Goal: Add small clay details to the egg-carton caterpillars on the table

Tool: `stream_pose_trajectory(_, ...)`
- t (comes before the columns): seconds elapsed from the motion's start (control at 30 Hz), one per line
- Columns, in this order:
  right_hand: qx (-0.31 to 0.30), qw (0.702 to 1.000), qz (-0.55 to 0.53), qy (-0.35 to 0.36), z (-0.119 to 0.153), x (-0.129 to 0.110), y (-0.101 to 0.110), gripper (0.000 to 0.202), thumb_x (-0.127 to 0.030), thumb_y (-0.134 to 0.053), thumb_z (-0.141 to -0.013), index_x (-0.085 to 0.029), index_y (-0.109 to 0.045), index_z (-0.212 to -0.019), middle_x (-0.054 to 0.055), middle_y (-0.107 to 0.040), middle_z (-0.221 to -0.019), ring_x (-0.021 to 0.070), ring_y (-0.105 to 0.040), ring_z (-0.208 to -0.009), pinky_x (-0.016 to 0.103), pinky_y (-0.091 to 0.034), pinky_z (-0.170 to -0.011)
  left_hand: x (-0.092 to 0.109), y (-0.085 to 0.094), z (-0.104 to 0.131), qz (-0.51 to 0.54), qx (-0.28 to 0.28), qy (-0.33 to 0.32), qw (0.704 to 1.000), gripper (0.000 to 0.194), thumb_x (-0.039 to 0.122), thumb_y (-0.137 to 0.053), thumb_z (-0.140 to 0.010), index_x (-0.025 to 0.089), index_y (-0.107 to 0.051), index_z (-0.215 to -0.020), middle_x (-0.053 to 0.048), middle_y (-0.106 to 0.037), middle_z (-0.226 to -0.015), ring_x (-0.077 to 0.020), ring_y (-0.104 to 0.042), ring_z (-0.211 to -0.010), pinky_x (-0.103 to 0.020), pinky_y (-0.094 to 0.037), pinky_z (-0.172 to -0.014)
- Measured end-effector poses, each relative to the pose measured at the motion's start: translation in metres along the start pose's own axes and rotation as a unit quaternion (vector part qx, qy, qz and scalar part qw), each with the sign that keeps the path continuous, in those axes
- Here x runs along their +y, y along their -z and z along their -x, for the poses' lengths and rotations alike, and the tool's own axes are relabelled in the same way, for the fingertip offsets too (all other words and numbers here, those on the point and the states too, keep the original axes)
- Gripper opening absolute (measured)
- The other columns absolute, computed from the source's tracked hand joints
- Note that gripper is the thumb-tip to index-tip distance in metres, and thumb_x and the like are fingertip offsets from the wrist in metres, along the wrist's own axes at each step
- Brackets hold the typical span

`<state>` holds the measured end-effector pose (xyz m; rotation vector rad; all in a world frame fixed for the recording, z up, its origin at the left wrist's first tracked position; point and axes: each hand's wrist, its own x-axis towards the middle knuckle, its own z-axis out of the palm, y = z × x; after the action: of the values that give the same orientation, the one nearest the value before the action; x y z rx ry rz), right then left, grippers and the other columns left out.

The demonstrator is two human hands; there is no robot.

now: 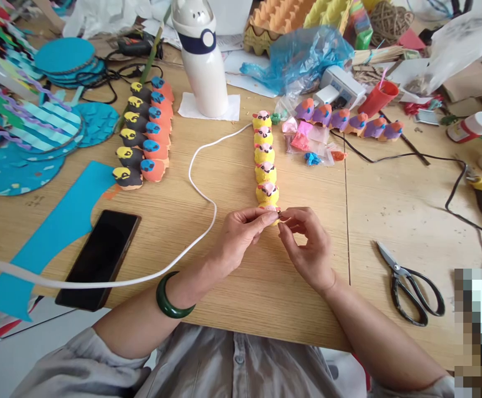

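Wooden table (373, 210): we see yellow strip of pink-faced bumps (265, 174) pointing away from us, near end pinched between thumb and fingers of left hand (240, 239). Right hand (310, 243) just beside, thumb and forefinger slightly apart near small dark bit (279, 214); whether fingertips grip it, we cannot tell. White cord (215, 210) curves left of strip; phone (98, 260) lies farther left, scissors (397, 270) right, white bottle (204, 80) beyond.

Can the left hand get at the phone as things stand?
Probably yes: the phone lies with its upper part uncovered. The left hand is at the yellow strip, though, and the white cable crosses over the phone's near end.
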<state>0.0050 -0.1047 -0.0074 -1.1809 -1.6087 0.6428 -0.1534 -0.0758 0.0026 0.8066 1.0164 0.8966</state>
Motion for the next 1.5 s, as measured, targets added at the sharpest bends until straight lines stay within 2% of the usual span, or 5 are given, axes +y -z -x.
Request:
stream_pose_trajectory(0.7, -0.041, 0.997, -0.064, -0.036, -0.004, -0.001, 0.005, 0.028, -0.016, -0.065, -0.097, -0.032, -0.073, -0.119, 0.002, -0.066, -0.11, 0.0105, -0.065, -0.079, 0.026, -0.061, -0.065, 0.001, 0.0, 0.0, 0.028, -0.016, 0.018, 0.999, 0.03, 0.046, -0.083, -0.08, 0.017, -0.077, -0.074, 0.005, -0.039, -0.058, -0.0046, -0.029, -0.052, -0.022, -0.019, -0.048)
stream_pose_trajectory(0.9, 0.02, 0.987, -0.117, -0.107, -0.004, 0.0, 0.003, 0.003, -0.026, -0.07, -0.095, -0.024, -0.072, -0.095, 0.0, -0.066, -0.089, 0.0104, -0.064, -0.069, 0.024, -0.058, -0.058, 0.006, -0.001, 0.0, 0.003, -0.021, 0.029, 0.999, 0.035, 0.049, -0.074, -0.087, 0.015, -0.081, -0.081, 0.005, -0.035, -0.058, -0.0055, -0.027, -0.052, -0.022, -0.018, -0.047)
stream_pose_trajectory(1.13, 0.019, 0.956, -0.178, -0.232, -0.01, -0.004, 0.005, 0.036, -0.051, -0.064, -0.097, -0.02, -0.068, -0.079, -0.005, -0.055, -0.058, 0.0087, -0.056, -0.051, 0.024, -0.052, -0.054, 0.009, 0.003, -0.004, 0.009, 0.033, -0.009, 0.999, 0.03, 0.046, -0.076, -0.085, 0.017, -0.085, -0.084, 0.005, -0.039, -0.054, -0.0051, -0.027, -0.05, -0.022, -0.019, -0.046)
stream_pose_trajectory(1.3, 0.002, 0.951, -0.187, -0.247, -0.011, -0.006, 0.003, 0.04, -0.056, -0.067, -0.093, -0.02, -0.068, -0.076, -0.005, -0.056, -0.057, 0.0098, -0.056, -0.05, 0.025, -0.051, -0.053, 0.008, 0.003, 0.0, -0.085, 0.018, -0.083, 0.993, 0.029, 0.044, -0.08, -0.083, 0.02, -0.085, -0.099, -0.004, -0.079, -0.089, -0.0098, -0.058, -0.064, -0.023, -0.046, -0.06)
stream_pose_trajectory(1.5, -0.038, 0.955, -0.184, -0.228, -0.01, -0.007, 0.003, 0.044, -0.053, -0.065, -0.095, -0.02, -0.063, -0.067, -0.002, -0.059, -0.06, 0.0104, -0.057, -0.055, 0.025, -0.05, -0.057, 0.0, -0.001, 0.002, -0.151, 0.008, -0.177, 0.972, 0.017, 0.034, -0.078, -0.086, 0.02, -0.084, -0.096, -0.004, -0.083, -0.1, -0.0189, -0.075, -0.097, -0.027, -0.056, -0.091)
